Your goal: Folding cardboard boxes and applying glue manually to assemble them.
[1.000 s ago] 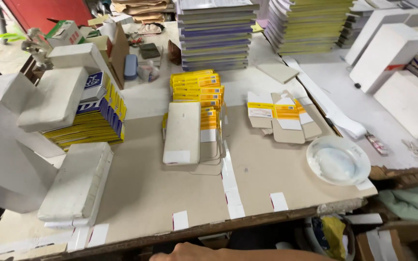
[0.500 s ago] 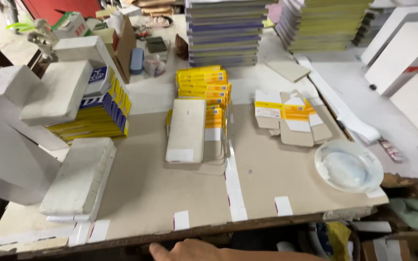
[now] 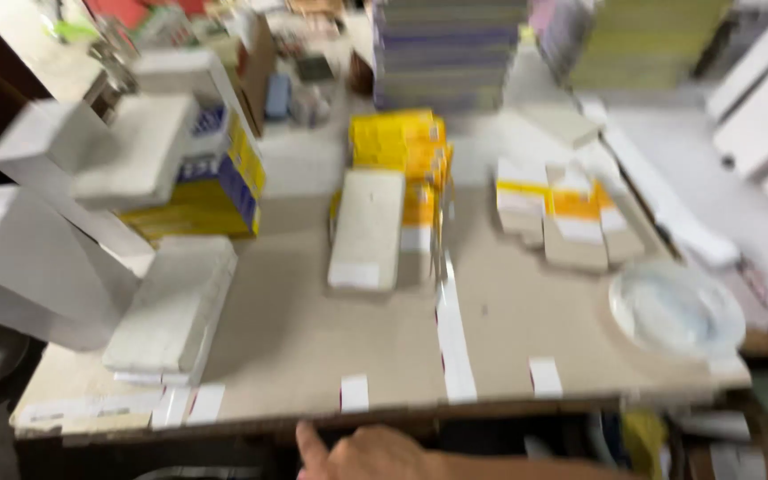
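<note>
Cardboard-topped table (image 3: 313,338): my one visible hand (image 3: 375,453) rests loosely curled, empty, below its front edge, near a white strip (image 3: 354,392).

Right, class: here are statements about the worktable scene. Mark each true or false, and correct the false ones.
1. A hand is at the table's near edge. True.
2. The hand holds a yellow box. False: it holds nothing.
3. A round white dish sits at the right of the table. True.
4. A white flat carton lies beside the yellow stack at the centre. True.
5. The long white strip lies on the floor. False: it lies on the tabletop.
</note>
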